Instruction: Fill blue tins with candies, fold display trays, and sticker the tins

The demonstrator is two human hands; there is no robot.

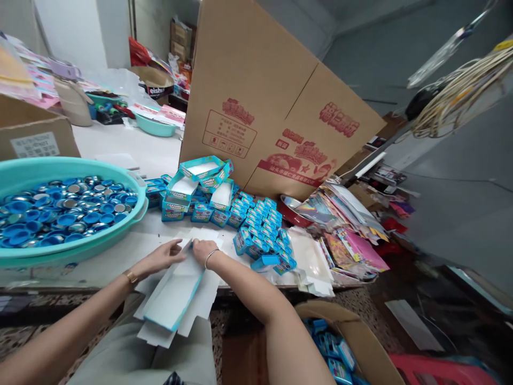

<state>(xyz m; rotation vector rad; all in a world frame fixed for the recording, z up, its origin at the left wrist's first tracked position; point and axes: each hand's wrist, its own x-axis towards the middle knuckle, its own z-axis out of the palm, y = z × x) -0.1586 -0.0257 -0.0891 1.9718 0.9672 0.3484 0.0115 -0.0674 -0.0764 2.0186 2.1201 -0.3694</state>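
A half-folded box tray (172, 299), white inside with blue edges, lies tilted over my lap at the table's front edge. My right hand (204, 252), with a bracelet at the wrist, is closed on its far end. Next to that same end is my left hand (166, 255), its thumb and fingers apart and its fingertips by the upright side flap. Flat white card blanks (200, 305) lie beneath the tray. Beyond my hands, folded blue trays (182, 187) are stacked. To their right sit several small blue packs (260, 224) in rows.
A turquoise basin (140, 200) full of blue and silver caps stands at left. A large upright carton (248, 75) rises behind the trays. Printed sheets (356, 246) are piled at right. An open carton (360, 331) with blue packs stands below right.
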